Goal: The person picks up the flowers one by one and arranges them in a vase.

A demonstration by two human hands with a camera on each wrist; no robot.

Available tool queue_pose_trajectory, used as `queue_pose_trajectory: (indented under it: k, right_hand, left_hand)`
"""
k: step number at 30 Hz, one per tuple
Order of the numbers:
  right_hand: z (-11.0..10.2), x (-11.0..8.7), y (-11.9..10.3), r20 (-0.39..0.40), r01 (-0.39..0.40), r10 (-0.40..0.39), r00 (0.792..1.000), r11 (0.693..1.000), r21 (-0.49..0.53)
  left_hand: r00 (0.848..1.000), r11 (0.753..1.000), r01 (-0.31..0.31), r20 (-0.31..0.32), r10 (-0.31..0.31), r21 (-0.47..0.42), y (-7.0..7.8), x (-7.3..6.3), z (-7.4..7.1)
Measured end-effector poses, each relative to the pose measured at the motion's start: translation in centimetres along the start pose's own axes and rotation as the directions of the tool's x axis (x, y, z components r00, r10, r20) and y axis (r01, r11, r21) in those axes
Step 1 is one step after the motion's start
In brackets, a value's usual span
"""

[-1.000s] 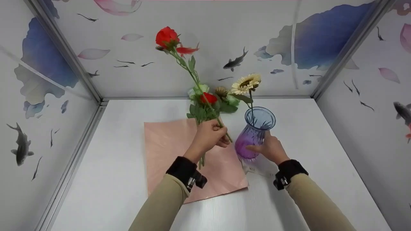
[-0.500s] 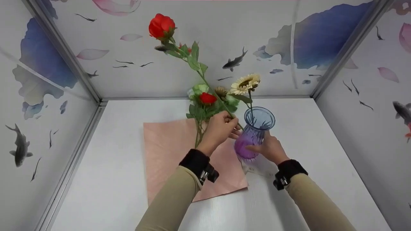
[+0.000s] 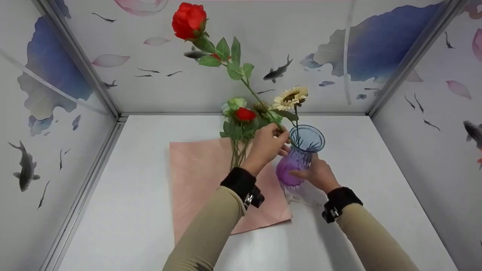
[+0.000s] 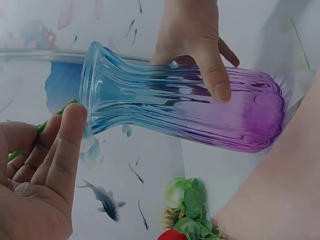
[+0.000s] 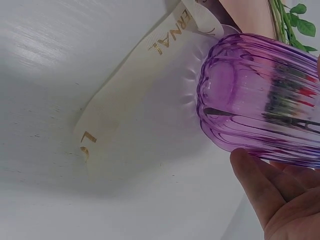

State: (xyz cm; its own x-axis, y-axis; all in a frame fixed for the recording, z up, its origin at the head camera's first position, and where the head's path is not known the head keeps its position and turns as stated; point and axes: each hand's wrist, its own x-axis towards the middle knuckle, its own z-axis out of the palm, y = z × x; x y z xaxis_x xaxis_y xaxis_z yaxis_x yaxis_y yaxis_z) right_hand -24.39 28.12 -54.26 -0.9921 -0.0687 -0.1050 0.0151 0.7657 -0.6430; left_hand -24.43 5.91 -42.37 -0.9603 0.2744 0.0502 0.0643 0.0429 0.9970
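Beside the vase [image 3: 297, 161], the left hand [image 3: 266, 146] pinches a rose stem [image 3: 257, 98].

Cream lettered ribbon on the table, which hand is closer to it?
Right. The right hand grips the glass vase by its body, near the ribbon; the left hand is farther off, beside the vase's rim, pinching the red rose by its stem.

The left grip [image 3: 268, 143] pinches a rose [image 3: 189, 21] by its stem near the vase [image 3: 288, 167]; the right grip [image 3: 320, 174] clasps the vase, a sunflower [image 3: 290, 98] in it. Over there, more flowers [image 3: 245, 114] lie, stems across paper [image 3: 199, 180].
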Motion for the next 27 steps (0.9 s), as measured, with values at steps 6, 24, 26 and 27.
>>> queue_pose_trajectory:
  k: [6, 24, 26, 27]
  right_hand:
    - [0.0, 0.0, 0.1, 0.004, 0.011, -0.011, 1.0, 1.0, 0.005]
    - [-0.1, -0.1, 0.1, 0.0, 0.016, -0.016, 1.0, 1.0, -0.01]
    - [-0.1, -0.1, 0.2, -0.007, 0.02, -0.02, 1.0, 1.0, -0.013]
    - [-0.1, -0.1, 0.2, -0.012, 0.022, -0.022, 1.0, 1.0, -0.014]
  left_hand:
    - [1.0, 0.998, 0.014, -0.016, -0.013, 0.061, 0.5, 0.7, 0.5]
    - [0.995, 0.915, 0.1, -0.061, -0.083, 0.392, 0.0, 1.6, 2.1]
    - [0.994, 0.901, 0.101, -0.079, -0.074, 0.422, 0.1, 1.7, 2.3]
    - [0.994, 0.894, 0.101, -0.086, -0.071, 0.436, 0.1, 1.8, 2.4]
